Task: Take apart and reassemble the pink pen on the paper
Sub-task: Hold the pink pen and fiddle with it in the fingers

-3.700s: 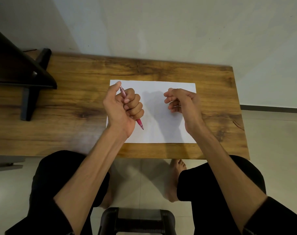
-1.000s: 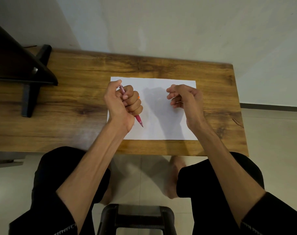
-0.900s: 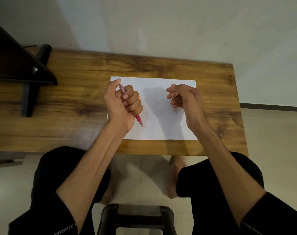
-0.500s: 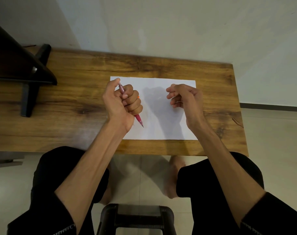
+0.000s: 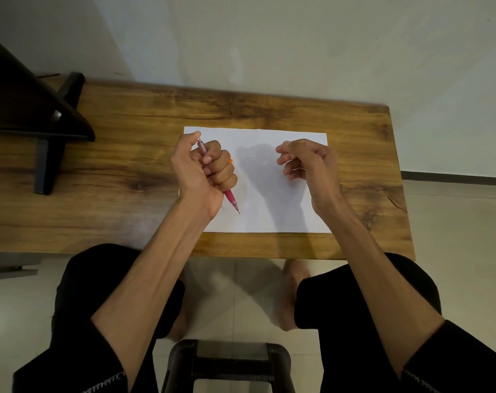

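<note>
My left hand [image 5: 204, 171] is closed in a fist around the pink pen [image 5: 232, 200], above the left part of the white paper [image 5: 269, 211]. The pen's dark tip points down and toward me, and its clear upper end sticks out by my thumb. A small orange bit [image 5: 230, 160] shows beside my left knuckles. My right hand [image 5: 309, 163] hovers over the right part of the paper. Its fingers are curled, with thumb and forefinger close together. Whatever may be between them is hidden.
The paper lies on a wooden table [image 5: 127, 171] against a pale wall. A dark stand [image 5: 45, 129] occupies the table's far left. Below the near edge are my knees, bare feet and a black stool [image 5: 229, 361].
My left hand keeps the same grip on the pen. The fingers of my right hand have spread a little; both hands stay over the paper.
</note>
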